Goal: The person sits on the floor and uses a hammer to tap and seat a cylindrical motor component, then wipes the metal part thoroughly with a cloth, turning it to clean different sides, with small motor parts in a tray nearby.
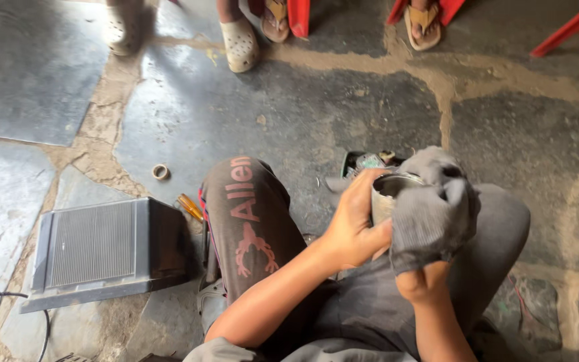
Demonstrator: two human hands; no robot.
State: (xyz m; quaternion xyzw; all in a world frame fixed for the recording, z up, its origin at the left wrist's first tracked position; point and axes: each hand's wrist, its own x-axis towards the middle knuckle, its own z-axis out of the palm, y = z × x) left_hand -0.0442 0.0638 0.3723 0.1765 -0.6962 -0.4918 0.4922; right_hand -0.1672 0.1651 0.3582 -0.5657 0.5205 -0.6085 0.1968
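My left hand (pixel 353 224) grips the side of a round metal cup-like part (pixel 384 194), held over my lap. My right hand (pixel 423 278) is mostly hidden under a grey cloth (pixel 433 208) that it presses against the rim and side of the metal part. Only its wrist and the heel of the palm show below the cloth. My knees, in dark trousers with red print, sit under both arms.
A grey box with a ribbed grille (pixel 105 248) lies on the stone floor at the left, an orange-handled screwdriver (pixel 190 207) beside it. A small ring (pixel 161 171) lies farther off. A dark tray of small parts (pixel 370 161) sits behind the cloth. Other people's sandalled feet (pixel 239 43) stand at the top.
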